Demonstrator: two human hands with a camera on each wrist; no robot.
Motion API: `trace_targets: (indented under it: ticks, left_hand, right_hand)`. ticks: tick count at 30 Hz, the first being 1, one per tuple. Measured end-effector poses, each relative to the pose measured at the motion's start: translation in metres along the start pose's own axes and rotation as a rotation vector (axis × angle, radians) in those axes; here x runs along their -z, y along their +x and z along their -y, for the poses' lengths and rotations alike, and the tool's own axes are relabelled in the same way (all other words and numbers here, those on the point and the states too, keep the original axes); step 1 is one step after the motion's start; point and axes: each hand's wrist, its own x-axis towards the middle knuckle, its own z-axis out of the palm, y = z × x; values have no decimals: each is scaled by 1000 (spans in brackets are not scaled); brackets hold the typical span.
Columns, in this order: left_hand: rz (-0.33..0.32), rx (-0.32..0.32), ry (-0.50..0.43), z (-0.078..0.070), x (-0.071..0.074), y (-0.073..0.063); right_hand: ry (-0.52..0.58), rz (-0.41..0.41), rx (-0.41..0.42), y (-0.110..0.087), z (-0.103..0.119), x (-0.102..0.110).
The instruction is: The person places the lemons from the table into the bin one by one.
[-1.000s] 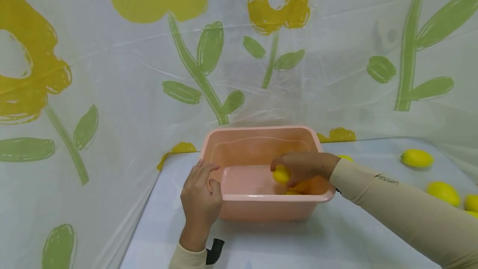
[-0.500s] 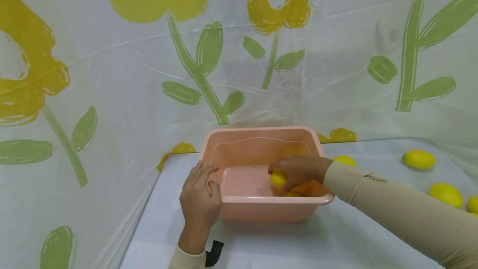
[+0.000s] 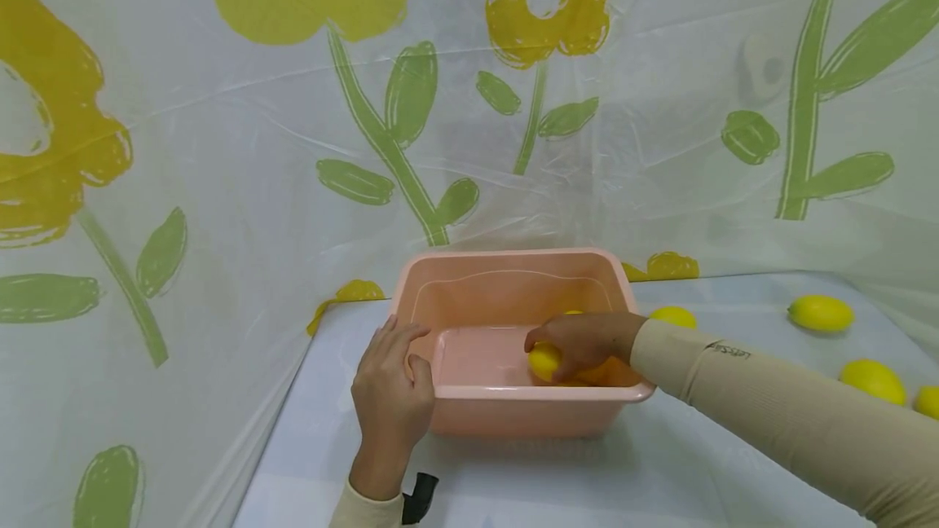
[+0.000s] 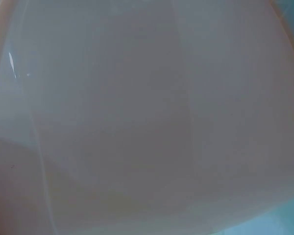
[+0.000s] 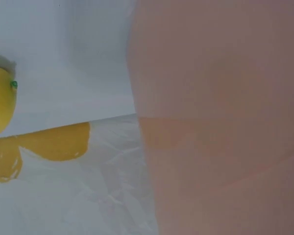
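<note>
A peach-pink plastic basin (image 3: 513, 414) stands on the table in the head view. Inside its right half, my right hand (image 3: 587, 341) holds a yellow lemon (image 3: 544, 362) between thumb and fingers, low near the basin floor. A sliver of another lemon (image 3: 573, 313) shows behind that hand. My left hand (image 3: 392, 393) holds the basin at its left rim, fingers bent over the edge. The left wrist view is filled by the basin wall (image 4: 137, 107). In the right wrist view the basin's side (image 5: 220, 73) covers the right half; neither hand appears in the wrist views.
Right of the basin lie several more lemons: one close beside it (image 3: 673, 317), one farther back (image 3: 820, 313), others nearer the right edge (image 3: 873, 381). A white sheet (image 3: 623, 186) printed with yellow flowers hangs behind the table (image 3: 734, 300).
My right hand, still holding the lemon, has shifted slightly left and lower in the basin. A lemon behind the hand has come into view. The left hand stays at the rim.
</note>
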Motion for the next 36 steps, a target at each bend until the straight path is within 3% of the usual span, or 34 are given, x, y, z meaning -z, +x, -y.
trace_targets:
  ticks: [11,25,30,36]
  left_hand:
    - [19,17,4,0,-1,-1]
    - [8,15,0,0,1,-2]
    - [-2,0,-18,1,-1,-2]
    - [1,4,-2,2,-1,-1]
  right_hand:
    - [-82,-17,45,5,-2,-3]
    - [-2,-33,2,5,0,-3]
    - [25,-174,32,2,-3,4]
    - [-80,-408,162,-10,1,13]
